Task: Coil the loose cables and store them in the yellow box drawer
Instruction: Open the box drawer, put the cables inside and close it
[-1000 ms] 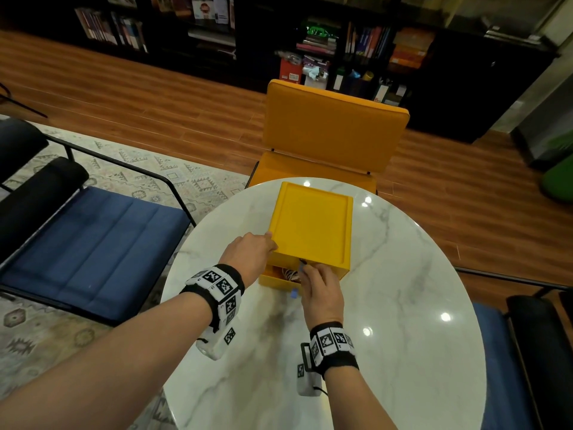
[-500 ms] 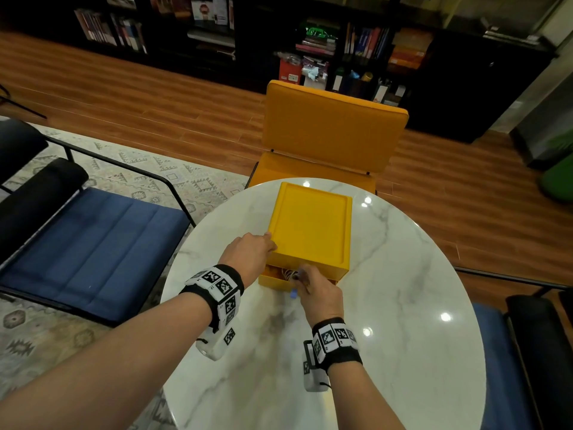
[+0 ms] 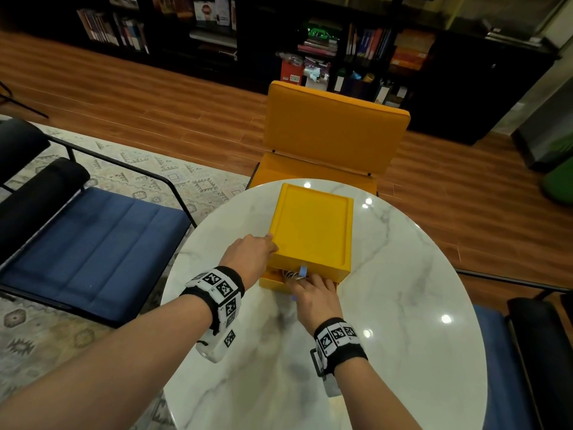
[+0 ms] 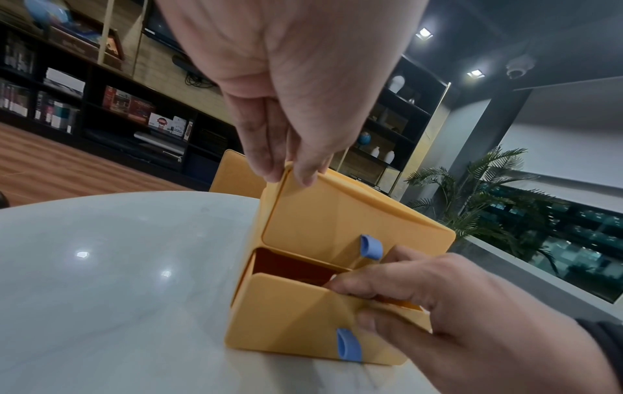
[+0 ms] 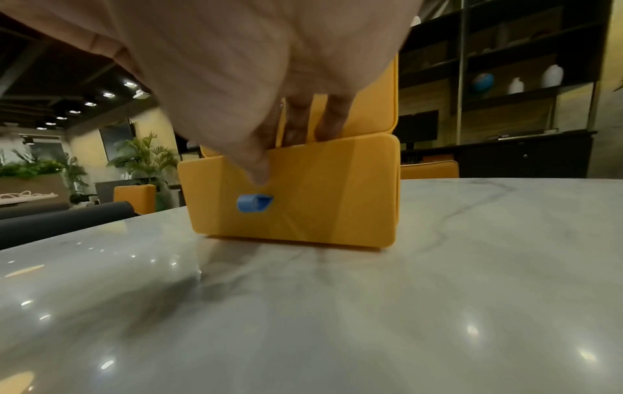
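A yellow box (image 3: 311, 231) stands on the round marble table (image 3: 403, 305). Its lower drawer (image 3: 273, 282) is pulled out a little, and a pale coiled cable (image 3: 290, 274) shows in the gap. My left hand (image 3: 269, 243) pinches the box's near left top corner (image 4: 290, 176). My right hand (image 3: 305, 282) grips the drawer front (image 4: 286, 312): its fingers reach down behind the panel and the thumb presses the front face (image 5: 320, 192) just above the blue pull tab (image 5: 253, 203). A second blue tab (image 4: 371, 246) sits on the upper drawer. Most of the cable is hidden.
A yellow chair (image 3: 335, 135) stands just behind the table. A blue cushioned chair (image 3: 93, 249) is on the left and another (image 3: 527, 352) at the right edge. Dark bookshelves line the far wall.
My right hand has shifted slightly left and its fingers have dipped into the drawer gap. The left hand and the box have stayed put.
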The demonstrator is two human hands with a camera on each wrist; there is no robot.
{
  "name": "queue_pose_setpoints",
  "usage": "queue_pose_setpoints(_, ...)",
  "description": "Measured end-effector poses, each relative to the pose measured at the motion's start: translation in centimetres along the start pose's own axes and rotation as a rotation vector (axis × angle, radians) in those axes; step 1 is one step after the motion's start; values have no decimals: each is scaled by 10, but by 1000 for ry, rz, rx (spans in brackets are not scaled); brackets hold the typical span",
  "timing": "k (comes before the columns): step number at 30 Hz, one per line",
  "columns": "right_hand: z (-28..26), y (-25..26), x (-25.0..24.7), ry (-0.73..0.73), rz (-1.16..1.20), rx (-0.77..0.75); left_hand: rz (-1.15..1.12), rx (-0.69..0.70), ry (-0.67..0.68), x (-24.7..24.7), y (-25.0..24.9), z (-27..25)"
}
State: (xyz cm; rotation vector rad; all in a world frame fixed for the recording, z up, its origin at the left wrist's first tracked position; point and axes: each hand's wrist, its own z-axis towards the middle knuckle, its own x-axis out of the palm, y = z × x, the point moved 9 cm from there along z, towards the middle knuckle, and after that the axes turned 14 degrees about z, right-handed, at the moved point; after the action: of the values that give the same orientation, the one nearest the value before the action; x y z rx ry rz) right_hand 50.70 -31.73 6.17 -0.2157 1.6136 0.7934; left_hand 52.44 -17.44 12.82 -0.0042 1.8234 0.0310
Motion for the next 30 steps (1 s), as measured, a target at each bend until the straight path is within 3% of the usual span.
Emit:
queue_pose_setpoints(7, 1, 5, 3, -52, -23, 18, 15, 17, -8, 1, 0, 0)
queue_pose_setpoints(18, -18, 11, 26, 34, -26, 56, -2, 8, -5, 1, 0, 0)
queue_pose_setpoints(30, -17, 12, 31, 16, -34, 120, -7, 2, 2, 5, 1, 0)
